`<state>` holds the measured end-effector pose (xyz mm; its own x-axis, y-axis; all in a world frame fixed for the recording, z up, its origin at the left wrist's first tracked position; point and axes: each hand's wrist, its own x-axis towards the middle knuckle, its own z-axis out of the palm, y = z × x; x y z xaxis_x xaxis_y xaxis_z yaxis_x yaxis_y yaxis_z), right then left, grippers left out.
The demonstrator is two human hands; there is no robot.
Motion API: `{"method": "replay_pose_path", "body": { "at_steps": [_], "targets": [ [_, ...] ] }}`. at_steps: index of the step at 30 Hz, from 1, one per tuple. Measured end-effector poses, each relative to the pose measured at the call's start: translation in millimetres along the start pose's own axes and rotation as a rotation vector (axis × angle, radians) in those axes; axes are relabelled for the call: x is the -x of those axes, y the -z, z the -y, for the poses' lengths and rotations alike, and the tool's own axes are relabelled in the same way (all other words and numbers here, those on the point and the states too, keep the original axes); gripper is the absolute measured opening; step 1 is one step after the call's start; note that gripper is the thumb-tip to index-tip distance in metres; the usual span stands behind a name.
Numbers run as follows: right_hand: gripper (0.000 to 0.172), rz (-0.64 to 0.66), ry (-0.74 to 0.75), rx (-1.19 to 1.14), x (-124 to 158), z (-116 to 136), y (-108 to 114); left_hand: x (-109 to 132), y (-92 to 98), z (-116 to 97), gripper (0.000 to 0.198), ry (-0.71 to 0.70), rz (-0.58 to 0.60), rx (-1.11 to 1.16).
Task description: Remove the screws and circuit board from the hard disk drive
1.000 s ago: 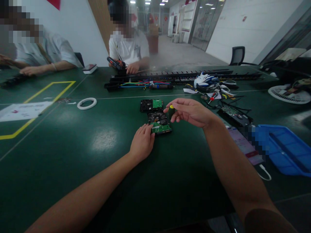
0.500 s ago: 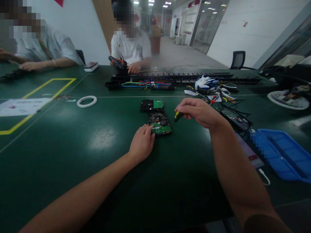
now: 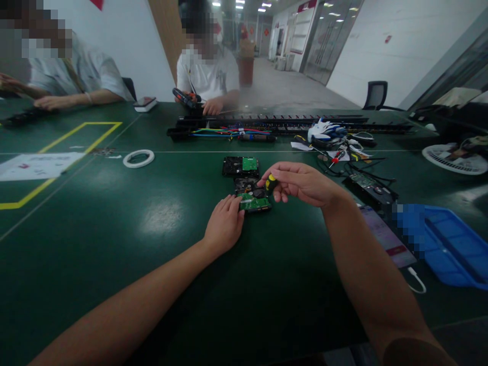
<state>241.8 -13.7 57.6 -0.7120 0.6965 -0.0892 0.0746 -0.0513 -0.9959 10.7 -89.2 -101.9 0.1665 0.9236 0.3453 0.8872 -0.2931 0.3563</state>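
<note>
My left hand (image 3: 224, 222) lies at the left edge of a hard drive (image 3: 256, 203), fingers on its side and thumb near its front corner. The drive shows a green circuit board at the front and a dark casing behind. Over its right side is my right hand (image 3: 299, 183), its fingers closed on a small black-and-yellow screwdriver (image 3: 271, 183). The screwdriver's tip is hard to make out. Just behind stands a second hard drive (image 3: 232, 165), dark with a green board.
On the green table (image 3: 163, 284), a white tape roll (image 3: 138, 159) sits left. To the right are a phone (image 3: 385, 236), a blue tray (image 3: 453, 244) and another circuit-board device (image 3: 368, 185). Gloves (image 3: 326, 131) and black strips with wires (image 3: 221, 132) lie farther back. Two people sit opposite.
My right hand has moved left and slightly down, bringing the screwdriver from beside the front hard drive to over it. My left hand stays on the drive.
</note>
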Motion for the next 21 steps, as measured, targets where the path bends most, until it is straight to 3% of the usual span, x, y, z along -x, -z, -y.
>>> {"method": "replay_pose_path", "body": {
  "at_steps": [5, 14, 17, 21],
  "targets": [
    [0.025, -0.049, 0.047, 0.021, 0.6, -3.0, 5.6, 0.3, 1.8, -1.2, 0.042, 0.002, 0.000, -0.003],
    [0.021, -0.238, 0.133, 0.397, 3.8, -0.1, 19.2, 0.4, 1.3, -0.4, 0.042, 0.006, 0.004, 0.004],
    [0.018, -0.293, 0.103, 0.382, 3.9, 0.5, 17.0, 0.7, 1.4, 0.5, 0.041, 0.001, -0.006, 0.006],
    [0.012, -0.267, 0.044, 0.277, 2.1, 0.7, 8.5, 0.4, 2.0, 0.8, 0.042, 0.003, 0.002, 0.011]
  ]
}}
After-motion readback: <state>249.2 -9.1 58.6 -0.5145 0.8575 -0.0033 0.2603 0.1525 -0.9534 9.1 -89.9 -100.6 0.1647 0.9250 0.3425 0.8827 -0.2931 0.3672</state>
